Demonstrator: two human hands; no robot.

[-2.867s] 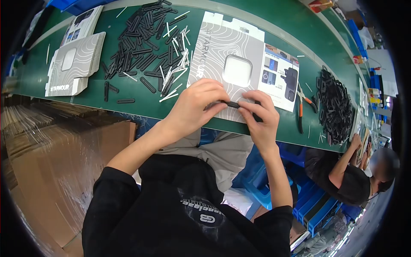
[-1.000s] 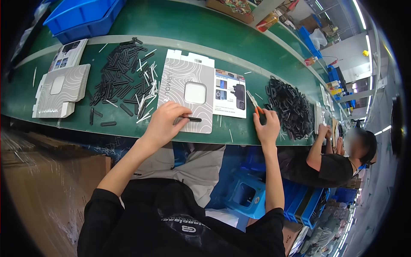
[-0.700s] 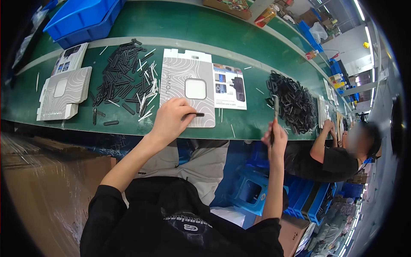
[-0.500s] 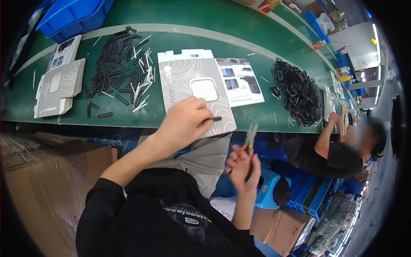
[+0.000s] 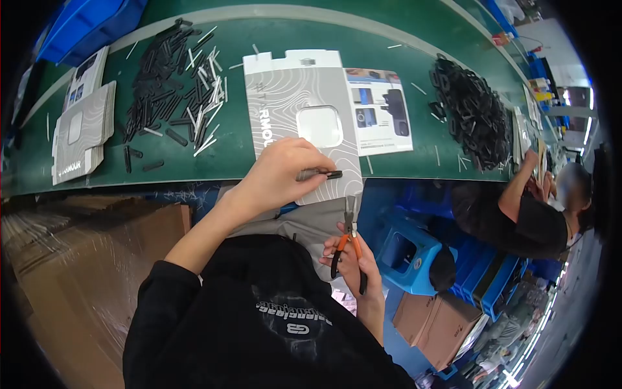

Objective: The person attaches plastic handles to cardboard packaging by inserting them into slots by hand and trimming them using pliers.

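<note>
My left hand point(image 5: 285, 170) pinches a small black plastic strip point(image 5: 334, 174) between thumb and fingers. Beneath it lies a flat grey-and-white cardboard box point(image 5: 291, 91) with wavy lines and a rounded-square window, reaching over the table's front edge. Below the box's lower right corner, my right hand point(image 5: 356, 269) holds pliers point(image 5: 350, 233) with orange-and-black handles. The jaws point up at the box and look slightly parted. A printed card panel point(image 5: 382, 113) with product pictures sits against the box's right side.
Left on the green table point(image 5: 278, 29) are a pile of black strips point(image 5: 155, 97) with white sticks, stacked flat boxes point(image 5: 84, 136) and a blue bin point(image 5: 84, 29). Rightward lies a heap of black loop-like parts point(image 5: 473, 117). Another person point(image 5: 518, 214) works farther right.
The pliers have moved left and now stand close to the box's lower edge, seen more clearly. My left hand still pinches the black strip over the box. The view has shifted slightly.
</note>
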